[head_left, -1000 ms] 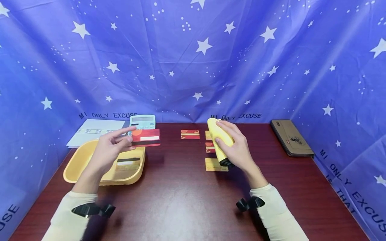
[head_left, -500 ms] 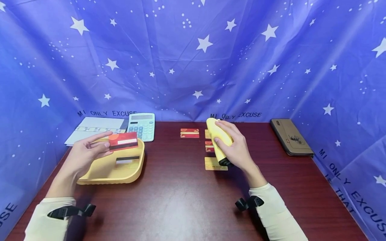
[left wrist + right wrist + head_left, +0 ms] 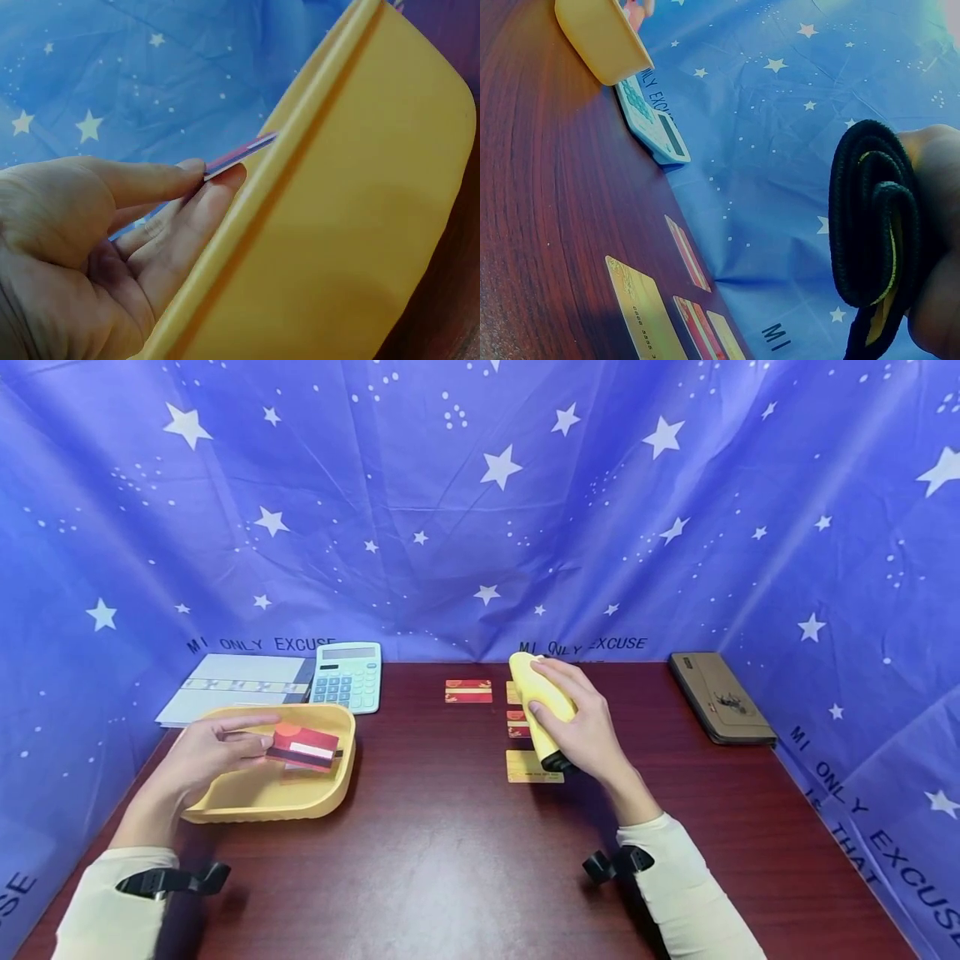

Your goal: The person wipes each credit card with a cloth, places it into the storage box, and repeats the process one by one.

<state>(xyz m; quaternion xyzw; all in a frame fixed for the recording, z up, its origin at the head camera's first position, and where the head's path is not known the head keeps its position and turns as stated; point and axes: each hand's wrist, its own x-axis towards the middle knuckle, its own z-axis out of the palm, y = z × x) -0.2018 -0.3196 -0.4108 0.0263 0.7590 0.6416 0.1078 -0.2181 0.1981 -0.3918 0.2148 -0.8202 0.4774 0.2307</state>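
My left hand (image 3: 198,760) pinches a red bank card (image 3: 303,746) by one end, thumb against fingers. The card hangs tilted over the inside of a yellow plastic basin (image 3: 343,781), and in the left wrist view it passes behind the basin's rim. Another card in the basin is mostly covered by the red one in the head view. My right hand (image 3: 588,722) grips a folded yellow cloth (image 3: 542,702), whose rolled black edge (image 3: 870,217) shows in the right wrist view. Below the cloth, a gold card (image 3: 525,767) and a red card (image 3: 517,724) lie partly hidden.
A red card (image 3: 468,691) lies left of the cloth. Behind the basin are a light blue calculator (image 3: 347,677) and a white box-like item (image 3: 243,681). A brown wallet (image 3: 722,697) lies at the right. Blue starry fabric (image 3: 480,527) surrounds the table.
My left hand has moved left with the red card, then lowered it into the basin's opening. The calculator has come fully into sight. My right hand stays where it was with the cloth.
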